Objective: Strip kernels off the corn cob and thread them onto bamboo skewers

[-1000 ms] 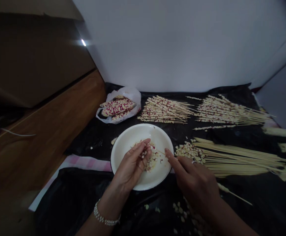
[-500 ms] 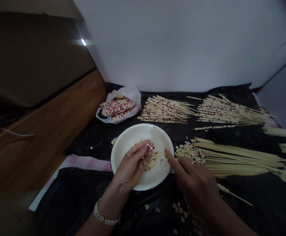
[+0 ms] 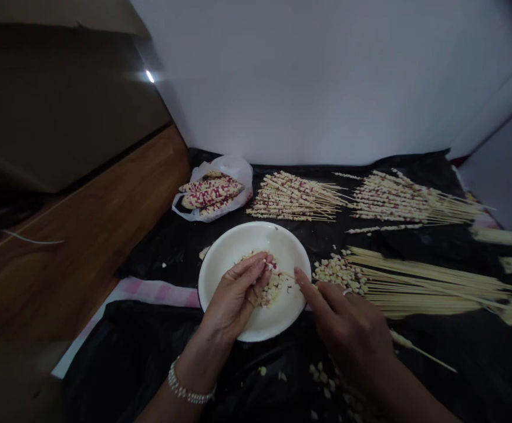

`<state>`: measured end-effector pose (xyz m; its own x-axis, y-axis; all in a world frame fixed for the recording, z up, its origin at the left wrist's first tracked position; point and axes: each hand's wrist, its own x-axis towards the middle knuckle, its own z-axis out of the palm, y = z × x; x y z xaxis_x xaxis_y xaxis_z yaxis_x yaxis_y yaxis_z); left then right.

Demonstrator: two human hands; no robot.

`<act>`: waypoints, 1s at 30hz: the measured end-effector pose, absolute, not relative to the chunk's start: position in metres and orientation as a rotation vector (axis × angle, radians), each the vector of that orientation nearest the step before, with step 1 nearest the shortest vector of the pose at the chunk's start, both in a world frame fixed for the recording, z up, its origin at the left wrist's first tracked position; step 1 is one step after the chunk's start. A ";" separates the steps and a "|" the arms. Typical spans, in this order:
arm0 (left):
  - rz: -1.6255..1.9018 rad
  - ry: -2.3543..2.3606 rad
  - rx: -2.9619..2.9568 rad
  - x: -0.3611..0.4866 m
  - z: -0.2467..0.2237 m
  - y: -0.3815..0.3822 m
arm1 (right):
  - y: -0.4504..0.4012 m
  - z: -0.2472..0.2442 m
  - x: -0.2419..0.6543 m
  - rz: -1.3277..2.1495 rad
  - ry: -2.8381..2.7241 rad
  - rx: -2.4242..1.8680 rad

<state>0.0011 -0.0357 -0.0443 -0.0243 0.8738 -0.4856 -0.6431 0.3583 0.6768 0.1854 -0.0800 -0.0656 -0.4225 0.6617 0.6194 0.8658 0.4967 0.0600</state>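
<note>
Over a white bowl [image 3: 214, 258], my left hand [image 3: 236, 291] is closed, its fingertips pinching red-and-cream corn kernels [image 3: 272, 266]. A thin wooden skewer [image 3: 288, 274] runs from those fingertips to my right hand [image 3: 348, 317], which grips it between thumb and fingers. The skewer's tip is hidden among the kernels and fingers. Loose kernels [image 3: 274, 294] lie in the bottom of the bowl, below my left hand. Right of the bowl, beyond my right hand, a heap of kernels [image 3: 339, 273] lies against the ends of a bundle of bare skewers [image 3: 436, 288].
Behind the bowl lie two piles of kernel-threaded skewers [image 3: 295, 197] [image 3: 388, 197]. A plastic bag [image 3: 238, 167] holds speckled corn cobs [image 3: 212, 194]. Pale stripped cobs [image 3: 509, 237] lie far right. Black plastic sheeting [image 3: 150, 335] covers the surface, with a white wall [image 3: 304, 82] behind.
The fingers of my left hand have curled in slightly around the kernels. My right hand and the skewer stay almost in place.
</note>
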 end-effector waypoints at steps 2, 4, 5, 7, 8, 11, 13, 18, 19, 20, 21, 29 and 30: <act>1.226 1.019 0.311 0.001 -0.045 -0.036 | -0.080 -0.065 0.185 -0.517 -2.210 -1.241; 1.219 1.020 0.349 0.001 -0.047 -0.037 | -0.080 -0.065 0.184 -0.527 -2.203 -1.237; 1.218 1.021 0.366 0.001 -0.048 -0.038 | -0.080 -0.065 0.184 -0.532 -2.200 -1.236; 1.221 1.020 0.381 0.001 -0.049 -0.038 | -0.080 -0.066 0.183 -0.527 -2.205 -1.239; 1.220 1.018 0.379 0.001 -0.048 -0.038 | -0.080 -0.066 0.183 -0.519 -2.209 -1.237; 1.186 1.008 0.344 0.001 -0.046 -0.037 | -0.081 -0.067 0.184 -0.501 -2.208 -1.226; 1.145 1.003 0.302 0.001 -0.044 -0.036 | -0.081 -0.067 0.183 -0.498 -2.204 -1.226; 1.123 0.973 0.274 0.002 -0.043 -0.036 | -0.082 -0.066 0.182 -0.493 -2.188 -1.218; 1.127 0.971 0.283 0.002 -0.044 -0.036 | -0.082 -0.066 0.182 -0.496 -2.187 -1.218; 1.130 0.971 0.294 0.002 -0.044 -0.037 | -0.082 -0.066 0.182 -0.500 -2.188 -1.221; 1.129 0.975 0.307 0.001 -0.045 -0.037 | -0.083 -0.067 0.182 -0.506 -2.190 -1.224; 1.073 0.987 0.400 -0.002 -0.046 -0.036 | -0.086 -0.067 0.181 -0.508 -2.195 -1.275; 1.061 0.988 0.418 -0.002 -0.046 -0.036 | -0.086 -0.067 0.180 -0.508 -2.189 -1.278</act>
<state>-0.0022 -0.0359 -0.0457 0.1339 0.8718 -0.4712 -0.5313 0.4645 0.7085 0.1798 -0.0859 -0.0672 -0.3977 0.6700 0.6268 0.8777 0.4770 0.0470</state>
